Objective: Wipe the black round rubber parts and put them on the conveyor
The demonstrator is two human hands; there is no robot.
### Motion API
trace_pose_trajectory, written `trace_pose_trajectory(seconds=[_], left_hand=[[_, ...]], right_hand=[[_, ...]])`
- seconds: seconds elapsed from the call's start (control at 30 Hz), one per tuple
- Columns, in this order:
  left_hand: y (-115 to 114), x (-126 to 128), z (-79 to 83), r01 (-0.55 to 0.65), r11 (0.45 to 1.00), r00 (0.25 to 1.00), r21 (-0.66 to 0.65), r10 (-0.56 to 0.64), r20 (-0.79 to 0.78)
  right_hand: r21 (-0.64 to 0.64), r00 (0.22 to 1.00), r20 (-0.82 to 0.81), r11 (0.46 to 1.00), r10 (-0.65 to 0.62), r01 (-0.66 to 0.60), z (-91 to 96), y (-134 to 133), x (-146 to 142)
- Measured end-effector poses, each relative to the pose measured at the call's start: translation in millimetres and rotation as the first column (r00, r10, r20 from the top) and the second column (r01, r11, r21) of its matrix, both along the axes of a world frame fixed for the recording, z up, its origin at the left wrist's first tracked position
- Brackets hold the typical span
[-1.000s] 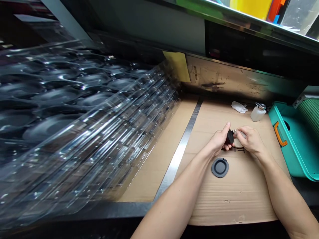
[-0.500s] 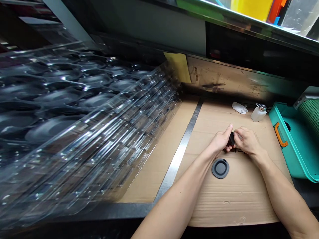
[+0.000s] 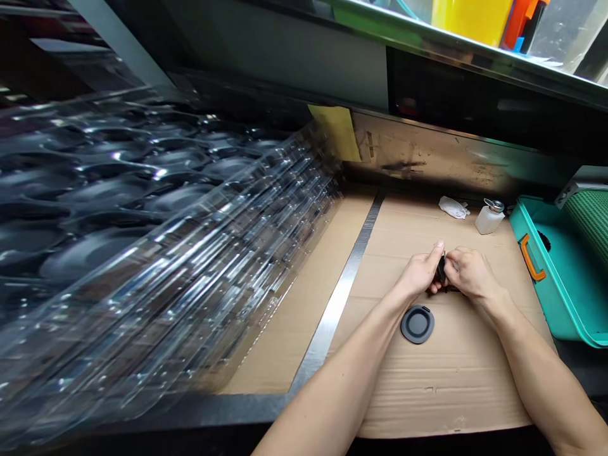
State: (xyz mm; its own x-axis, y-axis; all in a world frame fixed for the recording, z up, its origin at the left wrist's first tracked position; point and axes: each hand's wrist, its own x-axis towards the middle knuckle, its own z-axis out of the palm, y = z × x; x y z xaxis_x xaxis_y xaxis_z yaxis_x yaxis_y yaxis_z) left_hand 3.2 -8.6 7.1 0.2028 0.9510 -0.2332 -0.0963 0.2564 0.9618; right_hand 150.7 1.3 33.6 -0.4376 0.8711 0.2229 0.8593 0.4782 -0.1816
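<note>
- I have the left hand [image 3: 420, 272] clenched around a small black part [image 3: 441, 269], with the thumb raised against its side.
- The right hand [image 3: 470, 273] grasps the same part from the opposite side, with its fingers curled over it.
- The part sits between the two hands, above the middle of a corrugated cardboard sheet [image 3: 441, 386]. The fingers hide most of it, so I cannot confirm its exact form.
- A dark grey round disc [image 3: 417, 324] with a small tab on its rim lies flat on the cardboard, just below and apart from the hands.
- A metal strip [image 3: 332, 310] runs along the cardboard to the left of the hands.
- Farther ahead on the cardboard are a crumpled white cloth [image 3: 453, 207] and a clear plastic bottle [image 3: 490, 218] with a metal top, standing upright.
- A teal plastic bin [image 3: 560, 272] with an orange handle [image 3: 528, 256] stands at the right edge of the cardboard.
- Stacked clear plastic trays [image 3: 142, 240] fill the area to the left.
</note>
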Motion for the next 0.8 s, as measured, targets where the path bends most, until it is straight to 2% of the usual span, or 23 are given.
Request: trace_pose_trajectory(seconds=[0.2, 0.4, 0.63, 0.8], left_hand=[[-1.4, 0.9, 0.3, -0.014, 1.0, 1.0, 0.017, 0.014, -0.018], [-1.7, 1.0, -0.9, 0.006, 0.999, 0.998, 0.035, -0.004, -0.061], [-2.9, 1.5, -0.5, -0.019, 0.998, 0.998, 0.056, 0.022, -0.061], [-5.3, 2.8, 1.7, -0.017, 0.998, 0.995, 0.064, 0.023, -0.092]], right_hand=[[0.052, 0.999, -0.034, 0.999, 0.015, -0.013, 1.0, 1.5, -1.8], [-0.003, 1.0, -0.011, 1.0, 0.011, -0.011, 1.0, -0.2, 1.4], [0.035, 1.0, -0.007, 0.999, -0.012, 0.013, 2.6, 0.8, -1.9], [-0.006, 0.999, 0.02, 1.0, -0.028, 0.028, 3.8, -1.5, -0.6]])
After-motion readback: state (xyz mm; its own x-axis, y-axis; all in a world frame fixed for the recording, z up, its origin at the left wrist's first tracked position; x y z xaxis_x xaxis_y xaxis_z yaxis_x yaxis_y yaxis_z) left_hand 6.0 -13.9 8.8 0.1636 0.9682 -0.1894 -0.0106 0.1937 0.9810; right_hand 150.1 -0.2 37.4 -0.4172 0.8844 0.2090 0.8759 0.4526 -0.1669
